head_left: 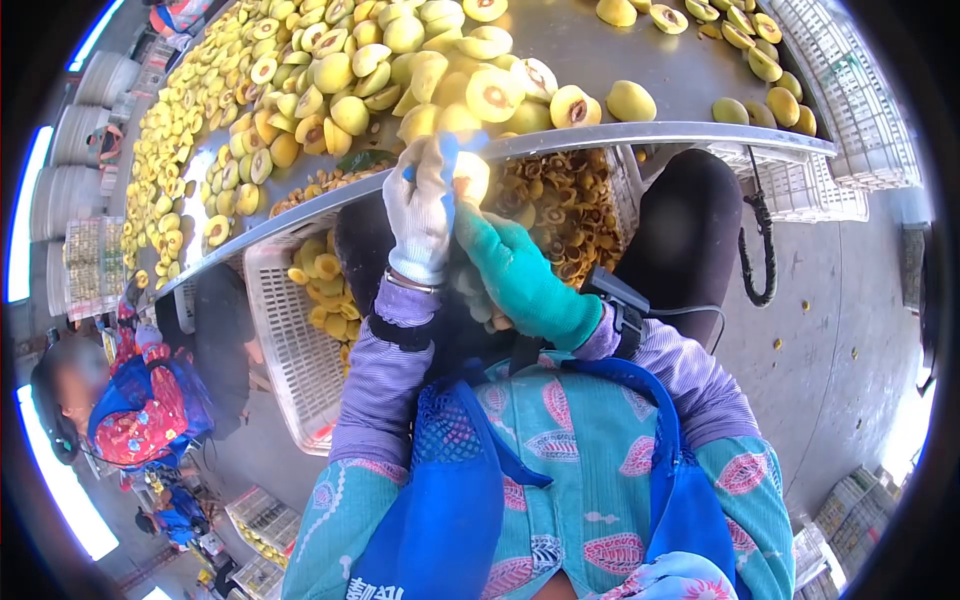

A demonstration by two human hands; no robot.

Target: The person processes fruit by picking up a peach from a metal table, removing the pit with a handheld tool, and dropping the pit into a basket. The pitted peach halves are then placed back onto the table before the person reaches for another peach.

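My left hand (418,215), in a white knit glove, is closed at the table's front edge. A blurred narrow blue thing (449,168) shows along its fingers; I cannot make out what it is. Close beside it, my right hand (525,270) in a teal glove has its fingers closed on a yellow peach half (471,178), bright in the light. Both hands are near each other above my lap. Just beyond them on the metal table lie cut peach halves (494,95), some showing a brown-red pit hollow.
A metal table (560,60) carries a large heap of peach halves. Below its edge are a crate of brown pit scraps (575,215) and a white crate (290,345) with yellow peach pieces. White crates (845,80) stand at right. Another person (140,400) sits at left.
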